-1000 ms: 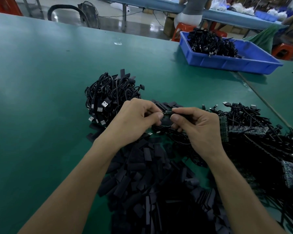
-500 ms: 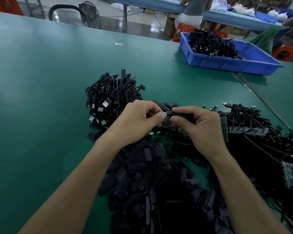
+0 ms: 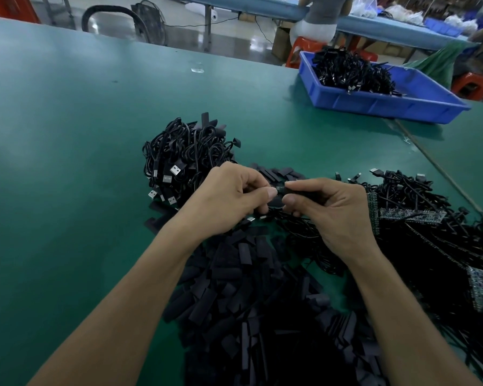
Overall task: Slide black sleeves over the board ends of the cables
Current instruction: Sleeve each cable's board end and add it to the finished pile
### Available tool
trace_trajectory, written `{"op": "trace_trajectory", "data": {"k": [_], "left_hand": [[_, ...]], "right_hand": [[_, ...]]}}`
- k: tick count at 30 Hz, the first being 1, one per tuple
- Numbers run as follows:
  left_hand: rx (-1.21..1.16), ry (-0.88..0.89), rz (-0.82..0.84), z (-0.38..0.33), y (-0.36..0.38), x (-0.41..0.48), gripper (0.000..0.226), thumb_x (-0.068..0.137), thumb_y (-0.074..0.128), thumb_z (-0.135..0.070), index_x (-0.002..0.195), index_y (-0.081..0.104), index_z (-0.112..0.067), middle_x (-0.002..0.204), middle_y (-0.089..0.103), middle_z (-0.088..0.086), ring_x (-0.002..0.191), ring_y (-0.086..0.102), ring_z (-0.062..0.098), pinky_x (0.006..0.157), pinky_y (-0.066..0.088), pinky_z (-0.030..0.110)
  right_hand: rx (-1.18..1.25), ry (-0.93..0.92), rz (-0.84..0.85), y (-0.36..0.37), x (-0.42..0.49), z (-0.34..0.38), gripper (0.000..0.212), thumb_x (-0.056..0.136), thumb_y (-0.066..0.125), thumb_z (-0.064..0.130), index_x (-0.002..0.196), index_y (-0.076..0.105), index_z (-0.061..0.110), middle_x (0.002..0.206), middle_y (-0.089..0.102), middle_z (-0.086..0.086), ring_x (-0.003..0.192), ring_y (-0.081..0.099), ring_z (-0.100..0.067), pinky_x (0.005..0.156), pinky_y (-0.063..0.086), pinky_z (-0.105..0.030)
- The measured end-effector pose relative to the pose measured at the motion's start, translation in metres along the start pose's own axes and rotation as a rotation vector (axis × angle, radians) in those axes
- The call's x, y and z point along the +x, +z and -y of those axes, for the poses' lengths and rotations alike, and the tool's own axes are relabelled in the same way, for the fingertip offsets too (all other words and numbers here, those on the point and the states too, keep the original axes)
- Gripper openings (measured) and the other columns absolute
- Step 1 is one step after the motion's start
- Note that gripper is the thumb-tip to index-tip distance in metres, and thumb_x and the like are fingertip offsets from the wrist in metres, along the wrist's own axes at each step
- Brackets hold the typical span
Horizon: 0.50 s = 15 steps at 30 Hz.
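My left hand [image 3: 229,199] and my right hand [image 3: 329,210] meet above the middle of the table. My right thumb and forefinger pinch a black sleeve [image 3: 299,190]. My left fingers pinch the small board end of a cable [image 3: 280,188] at the sleeve's mouth; most of it is hidden by my fingers. A heap of loose black sleeves [image 3: 251,296] lies under my forearms. Cables with bare green boards [image 3: 413,215] are piled on the right. A bundle of cables with USB plugs [image 3: 184,160] lies beyond my left hand.
A blue bin [image 3: 385,101] holding black cables stands at the back right on the green table [image 3: 67,135]. A seam or strip [image 3: 441,168] runs diagonally on the right. Another bench with a seated person [image 3: 318,15] is behind.
Both hands have stayed together at the same spot; the fingertips shifted slightly on the sleeve and the cable end. The piles have not moved.
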<state>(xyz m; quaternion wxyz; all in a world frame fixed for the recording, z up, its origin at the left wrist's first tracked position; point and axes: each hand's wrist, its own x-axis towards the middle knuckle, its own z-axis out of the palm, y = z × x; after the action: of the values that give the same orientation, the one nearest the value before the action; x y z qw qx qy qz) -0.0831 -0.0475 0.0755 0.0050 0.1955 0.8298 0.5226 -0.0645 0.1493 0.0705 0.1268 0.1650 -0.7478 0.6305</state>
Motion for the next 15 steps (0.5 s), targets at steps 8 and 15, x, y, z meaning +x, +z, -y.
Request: {"op": "trace_trajectory", "data": {"k": [8, 15], "left_hand": [[-0.035, -0.029, 0.046, -0.0029, 0.0021, -0.0002, 0.016, 0.096, 0.066, -0.023, 0.082, 0.073, -0.024, 0.07, 0.074, -0.01, 0.061, 0.065, 0.01, 0.062, 0.057, 0.032], [0.018, -0.06, 0.032, -0.0035, 0.0012, -0.0006, 0.018, 0.095, 0.067, -0.026, 0.079, 0.073, -0.028, 0.07, 0.074, -0.011, 0.06, 0.067, 0.01, 0.055, 0.055, 0.024]], "right_hand": [[-0.005, 0.015, 0.056, -0.0001, 0.0021, 0.0007, 0.021, 0.075, 0.083, 0.023, 0.092, 0.08, 0.035, 0.08, 0.077, 0.003, 0.066, 0.072, -0.012, 0.065, 0.056, -0.02], [-0.028, 0.051, 0.002, 0.0018, -0.0008, 0.0006, 0.016, 0.075, 0.078, 0.024, 0.091, 0.076, 0.023, 0.073, 0.075, 0.004, 0.061, 0.071, -0.013, 0.059, 0.054, -0.02]]}}
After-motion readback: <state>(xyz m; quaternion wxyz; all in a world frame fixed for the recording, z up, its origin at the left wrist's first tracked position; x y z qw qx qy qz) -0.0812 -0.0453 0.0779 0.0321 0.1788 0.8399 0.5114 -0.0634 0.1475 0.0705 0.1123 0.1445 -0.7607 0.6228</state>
